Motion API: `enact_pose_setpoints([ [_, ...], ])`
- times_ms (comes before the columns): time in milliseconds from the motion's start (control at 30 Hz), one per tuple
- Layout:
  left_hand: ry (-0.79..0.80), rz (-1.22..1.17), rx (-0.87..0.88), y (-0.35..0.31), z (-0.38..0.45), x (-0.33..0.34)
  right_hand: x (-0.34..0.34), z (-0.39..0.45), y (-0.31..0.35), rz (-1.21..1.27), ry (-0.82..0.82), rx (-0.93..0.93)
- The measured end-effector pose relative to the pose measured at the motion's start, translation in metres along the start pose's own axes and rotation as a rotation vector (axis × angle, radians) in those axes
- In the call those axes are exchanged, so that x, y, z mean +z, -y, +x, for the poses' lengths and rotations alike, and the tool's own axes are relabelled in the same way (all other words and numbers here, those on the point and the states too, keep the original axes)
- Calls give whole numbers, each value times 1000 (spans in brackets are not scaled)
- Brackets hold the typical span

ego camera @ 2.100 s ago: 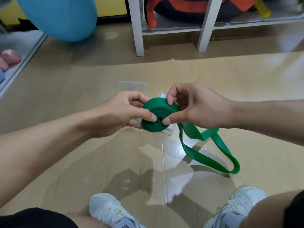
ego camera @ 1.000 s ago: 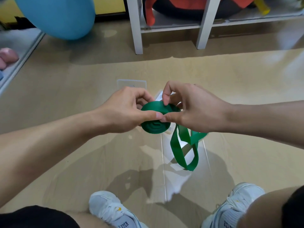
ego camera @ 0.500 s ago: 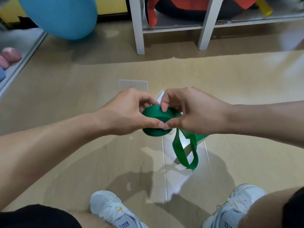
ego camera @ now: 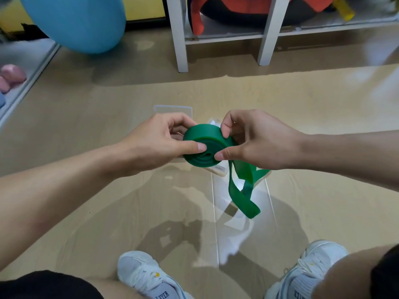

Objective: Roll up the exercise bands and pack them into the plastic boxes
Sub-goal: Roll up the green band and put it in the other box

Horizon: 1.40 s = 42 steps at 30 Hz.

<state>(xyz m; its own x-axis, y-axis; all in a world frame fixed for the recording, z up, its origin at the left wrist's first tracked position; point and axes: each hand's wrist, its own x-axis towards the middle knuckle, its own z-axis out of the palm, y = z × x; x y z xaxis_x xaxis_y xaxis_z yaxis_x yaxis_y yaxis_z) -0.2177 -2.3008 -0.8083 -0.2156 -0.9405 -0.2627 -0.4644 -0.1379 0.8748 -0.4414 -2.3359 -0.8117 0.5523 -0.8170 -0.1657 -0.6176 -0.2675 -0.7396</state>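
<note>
Centre frame, the green band (ego camera: 200, 145) is rolled fatter now, and its loose tail hangs shorter than two seconds ago. Left hand (ego camera: 159, 143) fingers pinch the coil's left side; right hand (ego camera: 257, 141) fingers pinch its right edge, above the clear box (ego camera: 172, 110) on the floor.

The green band (ego camera: 203, 145) looks like smooth matt rubber, thick enough to show clean layered edges where it's coiled. The floor (ego camera: 86, 190) is pale wood-look board with a glossy finish, since it throws back bright reflections. A clear plastic lid (ego camera: 172, 110) lies flat on it, nearly see-through. The shoes (ego camera: 142, 275) are white mesh cloth. The blue ball (ego camera: 75, 20) has a smooth, dull skin, and the shelf legs (ego camera: 178, 39) look painted matt white.
</note>
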Motion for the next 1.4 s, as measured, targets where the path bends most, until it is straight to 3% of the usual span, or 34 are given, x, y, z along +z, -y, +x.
enact_pose_setpoints([
  [133, 65, 465, -23, -5, -4, 14, 6, -4, 8, -298, 103, -70],
  [267, 5, 421, -52, -7, -2, 22, 13, -7, 10, -381, 164, -142],
  [467, -36, 51, -71, -4, -4, 6, 1, -3, 2, 91, 53, -84],
  [567, -52, -15, -53, -4, -5, 3, -3, -2, 1, 149, 29, -82],
  [867, 2, 539, -34, -4, -2, 11, -9, -3, 18, -293, 153, -73],
  [1033, -16, 597, -80, 5, -2, 5, -22, -6, 26, -320, 173, -72],
  [1100, -22, 551, -76, 5, -4, 4, -22, -6, 24, -318, 158, -68],
  [1400, -36, -80, -77, -8, -10, 4, -12, -7, 14, 24, 97, -40],
])
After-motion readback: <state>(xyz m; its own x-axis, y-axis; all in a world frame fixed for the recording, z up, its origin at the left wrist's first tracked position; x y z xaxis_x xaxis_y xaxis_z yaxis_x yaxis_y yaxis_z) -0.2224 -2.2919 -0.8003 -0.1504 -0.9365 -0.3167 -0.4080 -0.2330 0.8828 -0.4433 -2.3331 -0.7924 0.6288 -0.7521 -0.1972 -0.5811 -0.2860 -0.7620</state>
